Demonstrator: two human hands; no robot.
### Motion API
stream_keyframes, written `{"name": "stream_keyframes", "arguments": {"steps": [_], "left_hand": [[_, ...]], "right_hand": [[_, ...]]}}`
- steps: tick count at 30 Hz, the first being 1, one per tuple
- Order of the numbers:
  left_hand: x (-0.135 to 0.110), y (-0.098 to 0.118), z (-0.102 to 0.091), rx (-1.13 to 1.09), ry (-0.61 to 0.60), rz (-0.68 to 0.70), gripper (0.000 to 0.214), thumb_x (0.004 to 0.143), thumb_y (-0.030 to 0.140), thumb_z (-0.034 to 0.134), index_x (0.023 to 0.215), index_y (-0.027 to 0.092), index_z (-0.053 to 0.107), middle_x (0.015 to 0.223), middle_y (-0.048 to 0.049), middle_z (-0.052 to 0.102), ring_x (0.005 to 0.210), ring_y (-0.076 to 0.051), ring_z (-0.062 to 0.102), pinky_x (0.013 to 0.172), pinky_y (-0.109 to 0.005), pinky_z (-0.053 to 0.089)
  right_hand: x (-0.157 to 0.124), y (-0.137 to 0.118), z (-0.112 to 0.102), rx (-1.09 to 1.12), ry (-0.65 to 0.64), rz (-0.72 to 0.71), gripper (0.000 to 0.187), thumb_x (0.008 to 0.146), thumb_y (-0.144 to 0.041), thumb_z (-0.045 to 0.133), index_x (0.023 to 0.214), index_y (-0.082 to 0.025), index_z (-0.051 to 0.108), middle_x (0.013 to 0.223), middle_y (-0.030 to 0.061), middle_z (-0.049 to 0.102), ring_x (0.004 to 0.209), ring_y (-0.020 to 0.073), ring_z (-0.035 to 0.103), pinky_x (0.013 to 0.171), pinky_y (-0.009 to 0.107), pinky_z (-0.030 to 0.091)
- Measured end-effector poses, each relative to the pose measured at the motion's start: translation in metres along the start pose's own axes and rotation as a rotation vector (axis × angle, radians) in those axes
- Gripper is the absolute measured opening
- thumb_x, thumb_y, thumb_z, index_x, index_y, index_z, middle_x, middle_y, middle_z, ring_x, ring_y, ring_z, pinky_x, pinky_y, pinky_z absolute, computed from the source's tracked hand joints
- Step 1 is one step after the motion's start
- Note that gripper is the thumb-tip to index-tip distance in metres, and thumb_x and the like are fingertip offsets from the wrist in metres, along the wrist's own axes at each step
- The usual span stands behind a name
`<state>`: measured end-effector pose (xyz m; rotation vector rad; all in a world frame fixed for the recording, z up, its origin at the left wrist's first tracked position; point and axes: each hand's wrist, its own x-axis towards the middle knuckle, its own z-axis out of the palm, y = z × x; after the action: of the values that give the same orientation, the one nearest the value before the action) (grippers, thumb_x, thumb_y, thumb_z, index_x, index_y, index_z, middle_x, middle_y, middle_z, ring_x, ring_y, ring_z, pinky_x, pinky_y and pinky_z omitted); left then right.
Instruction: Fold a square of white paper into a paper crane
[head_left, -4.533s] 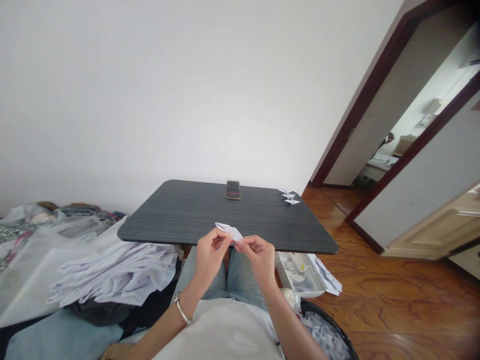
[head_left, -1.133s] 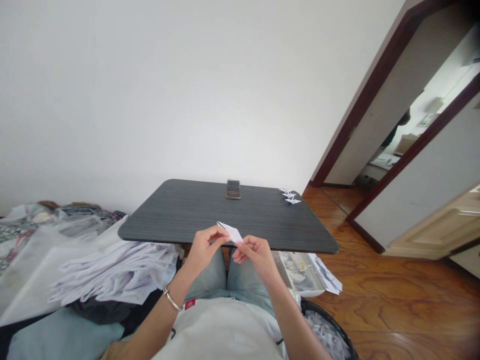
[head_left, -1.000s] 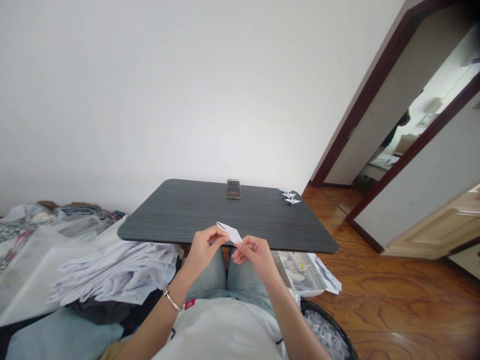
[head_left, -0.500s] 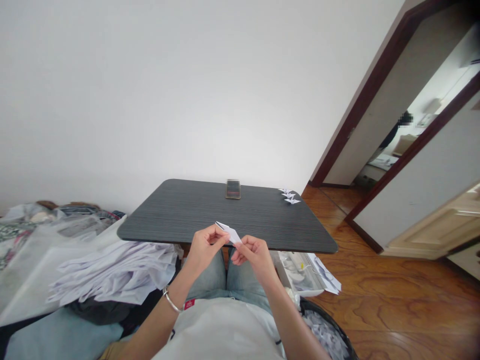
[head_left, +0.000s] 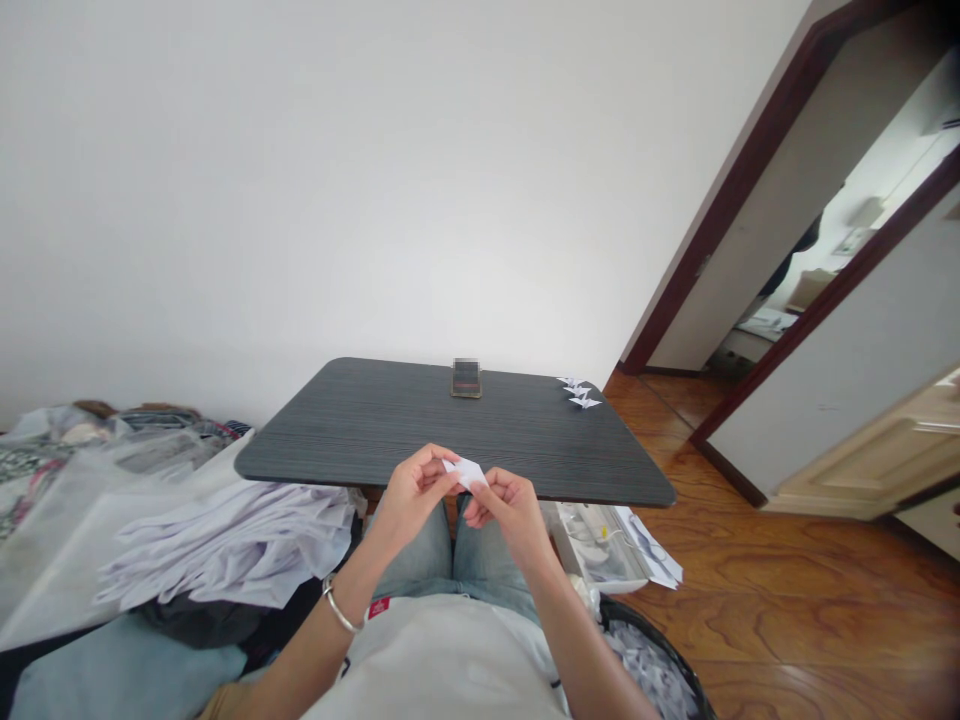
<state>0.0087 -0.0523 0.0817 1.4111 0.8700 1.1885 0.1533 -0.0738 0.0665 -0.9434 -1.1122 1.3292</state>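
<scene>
A small folded piece of white paper (head_left: 469, 471) is pinched between both my hands, just over the near edge of a dark wood-grain table (head_left: 375, 430). My left hand (head_left: 412, 495), a silver bangle on its wrist, grips the paper's left end with thumb and fingertips. The right end sits between the closed thumb and fingers of my right hand (head_left: 508, 505). Both hands hover above my lap in blue jeans.
A phone (head_left: 466, 378) lies at the table's far side, with several small folded paper figures (head_left: 579, 393) at the far right corner. Piled white sheets (head_left: 225, 545) and clothes lie left. A dark bin of paper scraps (head_left: 652, 665) and a white tray (head_left: 600, 545) sit right; a doorway (head_left: 810, 270) opens beyond.
The paper now shows shorter and more compact between my fingers; its pointed left tip no longer sticks out. My hands stay in nearly the same spot.
</scene>
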Motion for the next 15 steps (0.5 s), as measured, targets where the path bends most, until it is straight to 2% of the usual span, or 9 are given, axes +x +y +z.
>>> {"name": "stream_keyframes", "arguments": {"steps": [15], "left_hand": [[0.0009, 0.0023, 0.0025, -0.035, 0.021, -0.065, 0.019, 0.071, 0.022, 0.063, 0.087, 0.014, 0.056, 0.064, -0.0003, 0.068, 0.063, -0.015, 0.067, 0.067, -0.026, 0.052]], "right_hand": [[-0.0007, -0.0019, 0.0017, -0.032, 0.037, -0.021, 0.033, 0.066, -0.044, 0.070, 0.058, -0.017, 0.052, 0.043, -0.0015, 0.063, 0.034, 0.0090, 0.052, 0.039, 0.019, 0.044]]}}
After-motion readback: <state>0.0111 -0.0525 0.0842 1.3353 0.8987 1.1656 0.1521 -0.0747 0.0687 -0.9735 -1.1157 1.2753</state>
